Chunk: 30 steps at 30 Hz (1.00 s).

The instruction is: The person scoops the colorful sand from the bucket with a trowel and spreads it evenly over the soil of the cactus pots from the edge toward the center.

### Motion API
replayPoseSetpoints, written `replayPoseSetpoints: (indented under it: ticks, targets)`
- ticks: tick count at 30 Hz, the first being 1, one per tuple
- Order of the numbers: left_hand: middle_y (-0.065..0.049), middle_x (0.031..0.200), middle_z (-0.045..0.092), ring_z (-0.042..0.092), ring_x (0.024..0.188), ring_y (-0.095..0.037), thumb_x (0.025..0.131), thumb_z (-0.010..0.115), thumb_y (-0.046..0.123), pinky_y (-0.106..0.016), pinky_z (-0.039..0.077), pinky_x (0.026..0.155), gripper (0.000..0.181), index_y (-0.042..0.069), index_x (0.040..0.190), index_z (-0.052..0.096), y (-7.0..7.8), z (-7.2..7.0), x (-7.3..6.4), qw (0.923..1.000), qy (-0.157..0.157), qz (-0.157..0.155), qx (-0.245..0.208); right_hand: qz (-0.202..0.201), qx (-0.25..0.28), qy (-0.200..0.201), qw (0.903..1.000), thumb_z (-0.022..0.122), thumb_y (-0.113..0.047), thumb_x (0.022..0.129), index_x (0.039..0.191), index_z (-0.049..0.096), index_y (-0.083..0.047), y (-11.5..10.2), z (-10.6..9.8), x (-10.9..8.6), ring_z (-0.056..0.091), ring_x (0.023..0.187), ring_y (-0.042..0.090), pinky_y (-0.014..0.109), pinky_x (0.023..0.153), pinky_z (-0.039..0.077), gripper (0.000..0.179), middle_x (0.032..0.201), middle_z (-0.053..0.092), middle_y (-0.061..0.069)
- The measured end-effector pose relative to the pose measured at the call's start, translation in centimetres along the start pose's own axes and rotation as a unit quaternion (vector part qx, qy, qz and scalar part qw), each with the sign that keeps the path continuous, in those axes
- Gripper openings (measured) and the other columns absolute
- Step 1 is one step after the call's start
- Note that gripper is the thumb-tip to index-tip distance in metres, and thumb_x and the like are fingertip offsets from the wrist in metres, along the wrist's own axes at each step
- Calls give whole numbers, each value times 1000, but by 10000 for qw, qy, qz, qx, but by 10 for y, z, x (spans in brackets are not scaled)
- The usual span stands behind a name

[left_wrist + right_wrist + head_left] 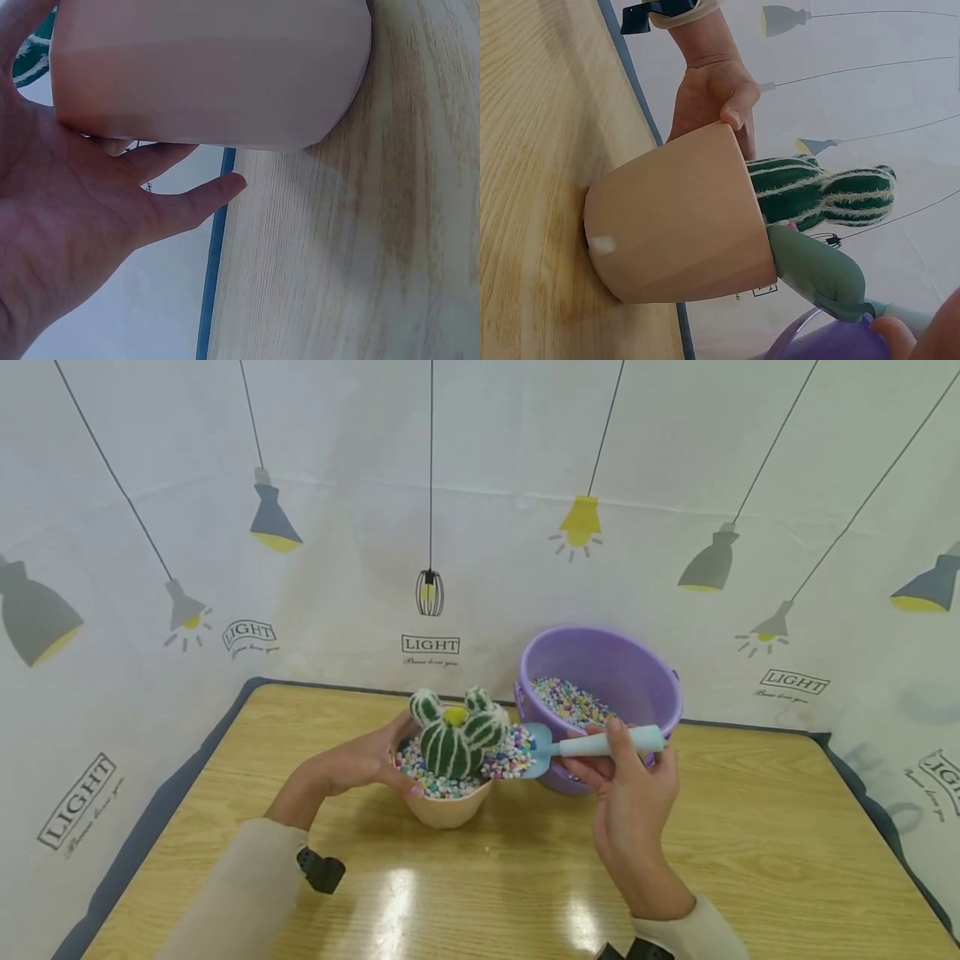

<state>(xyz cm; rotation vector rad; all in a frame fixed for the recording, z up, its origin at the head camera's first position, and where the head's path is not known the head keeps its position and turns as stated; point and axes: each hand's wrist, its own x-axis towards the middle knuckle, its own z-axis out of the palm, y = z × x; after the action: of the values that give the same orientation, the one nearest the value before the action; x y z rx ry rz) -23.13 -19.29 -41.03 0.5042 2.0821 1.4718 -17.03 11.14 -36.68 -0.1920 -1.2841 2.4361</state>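
A green cactus with white stripes and a yellow top (452, 750) stands in a peach flowerpot (447, 812) filled with multicoloured pebbles (411, 762). My left hand (358, 763) grips the pot's left side, thumb at the front of the rim. In the right wrist view, that left hand (714, 101) holds the rim of the pot (679, 225). My right hand (636, 789) holds a light-blue scoop (600, 744) by its handle. Coloured pebbles lie in the scoop's blade, which is over the pot's right rim beside the cactus. The right wrist view shows the blade's underside (817, 270) at the rim.
A purple bucket (543, 652) with pebbles inside stands behind the scoop, near the table's back edge. One small pale pebble (487, 849) lies on the wooden table (750, 827) in front of the pot. A lamp-printed cloth (495, 568) hangs behind.
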Motion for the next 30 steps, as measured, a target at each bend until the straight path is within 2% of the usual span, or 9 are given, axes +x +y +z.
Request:
replayPoseSetpoints:
  ticks: [6, 18, 20, 27, 30]
  targets:
    - [-7, 162, 11, 10, 149, -27, 70, 84, 23, -51, 14, 119, 123, 23, 157, -3, 1, 0, 0, 10000, -3, 28, 8, -168, -109, -81, 9998, 68, -17, 92, 120, 48, 0, -1, 3, -1, 72, 68, 29, 46, 64, 58, 39, 89, 69, 19]
    - [-6, 162, 10, 9, 149, -26, 70, 84, 25, -52, 14, 119, 123, 25, 156, -3, 0, 0, -1, 10000, -21, -22, 35, -571, -57, -361, 9977, 68, -11, 91, 129, 45, -1, -3, 6, 1, 71, 66, 30, 43, 57, 58, 46, 89, 69, 18]
    - [-7, 163, 10, 9, 149, -26, 70, 84, 25, -52, 13, 119, 123, 24, 156, -3, 0, 0, -1, 10000, -24, -33, 45, -606, -38, -383, 9974, 69, -11, 90, 128, 46, -2, -3, 7, 1, 72, 67, 30, 44, 57, 58, 45, 89, 69, 18]
    - [-7, 163, 10, 9, 149, -27, 70, 83, 26, -52, 13, 119, 123, 24, 156, -4, 1, 0, -1, 10000, -37, -13, 59, -699, -122, -328, 9969, 70, -10, 89, 106, 48, 0, -4, 13, 3, 72, 71, 31, 45, 59, 58, 30, 88, 69, 18]
    - [-7, 163, 10, 9, 149, -26, 70, 83, 26, -52, 13, 119, 123, 24, 156, -4, 1, 0, -1, 10000, -36, -1, 87, -769, -196, -340, 9963, 71, -10, 88, 104, 48, -1, -4, 15, 4, 72, 70, 30, 44, 58, 58, 29, 87, 69, 17]
